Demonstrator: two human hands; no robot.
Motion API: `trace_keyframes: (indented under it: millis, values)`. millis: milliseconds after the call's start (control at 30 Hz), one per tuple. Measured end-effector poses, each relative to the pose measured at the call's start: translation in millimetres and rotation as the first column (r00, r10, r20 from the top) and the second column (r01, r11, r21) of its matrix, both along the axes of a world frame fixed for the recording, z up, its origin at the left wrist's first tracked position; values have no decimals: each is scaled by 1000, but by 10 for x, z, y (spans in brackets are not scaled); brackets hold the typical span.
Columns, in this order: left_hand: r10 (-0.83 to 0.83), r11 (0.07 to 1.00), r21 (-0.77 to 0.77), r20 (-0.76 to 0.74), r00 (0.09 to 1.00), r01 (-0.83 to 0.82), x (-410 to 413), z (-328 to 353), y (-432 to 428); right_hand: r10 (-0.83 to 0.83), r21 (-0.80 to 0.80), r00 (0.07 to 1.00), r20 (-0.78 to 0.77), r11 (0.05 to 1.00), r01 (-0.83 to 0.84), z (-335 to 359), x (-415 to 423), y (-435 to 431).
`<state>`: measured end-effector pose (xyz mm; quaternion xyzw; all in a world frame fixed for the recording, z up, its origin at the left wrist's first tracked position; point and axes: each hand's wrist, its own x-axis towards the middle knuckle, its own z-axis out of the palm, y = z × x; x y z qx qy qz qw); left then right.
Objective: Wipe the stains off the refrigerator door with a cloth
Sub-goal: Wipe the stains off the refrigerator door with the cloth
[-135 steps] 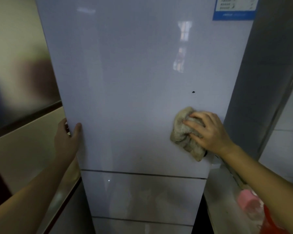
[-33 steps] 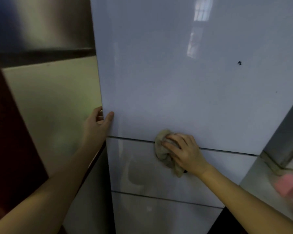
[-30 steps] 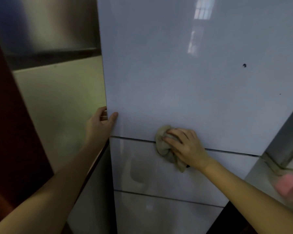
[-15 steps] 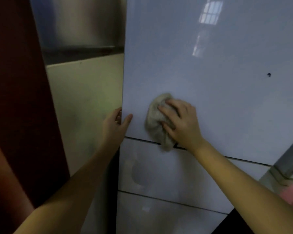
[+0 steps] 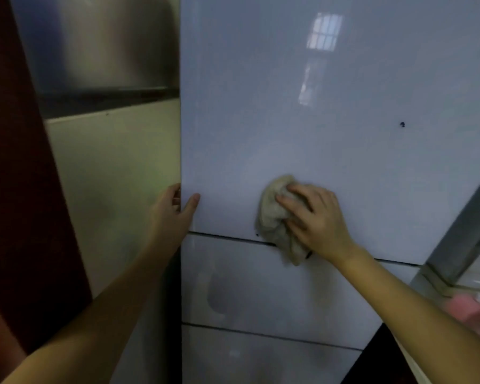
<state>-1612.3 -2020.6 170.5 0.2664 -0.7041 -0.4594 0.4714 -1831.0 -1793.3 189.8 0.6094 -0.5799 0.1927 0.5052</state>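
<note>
The left hand clasps the refrigerator door at its left edge, thumb on the front, apparently bracing it. To the right, the right hand presses a bunched beige cloth flat-fingered just above the door's lower seam. Farther right, a dark spot remains unwiped.

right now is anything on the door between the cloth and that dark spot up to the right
Nothing visible is. The cloth, pressed under the right hand, sits low on the upper refrigerator door; the dark spot lies above and to the right, with only bare glossy panel and a window reflection between them.
</note>
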Motion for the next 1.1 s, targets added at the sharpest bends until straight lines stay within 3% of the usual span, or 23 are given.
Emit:
trace_keyframes:
  millis: [233, 333, 500, 633, 833, 1000, 1100]
  values:
    - [94, 992, -77, -20, 995, -96, -92, 421, 15, -92, -157, 993, 73, 982, 102, 712, -261, 454]
    - [174, 948, -264, -47, 984, -180, -143, 717, 77, -99, -203, 992, 82, 973, 114, 870, -316, 604]
    - [407, 710, -612, -45, 912, -348, -285, 1076, 290, -91, -277, 992, 91, 954, 113, 1136, -352, 848]
    - [401, 537, -790, -69, 913, -296, -472, 1217, 445, -123, -343, 984, 128, 925, 161, 1392, -479, 1038]
    - [416, 469, -833, -87, 905, -295, -620, 1217, 557, -189, -349, 959, 210, 902, 254, 1312, -683, 1064]
    - [441, 425, -853, -98, 892, -304, -655, 1165, 510, -162, -200, 985, 68, 965, 172, 758, -647, 944]
    - [431, 399, -866, -114, 895, -302, -655, 1140, 469, -180, -218, 980, 82, 957, 194, 671, -715, 1064]
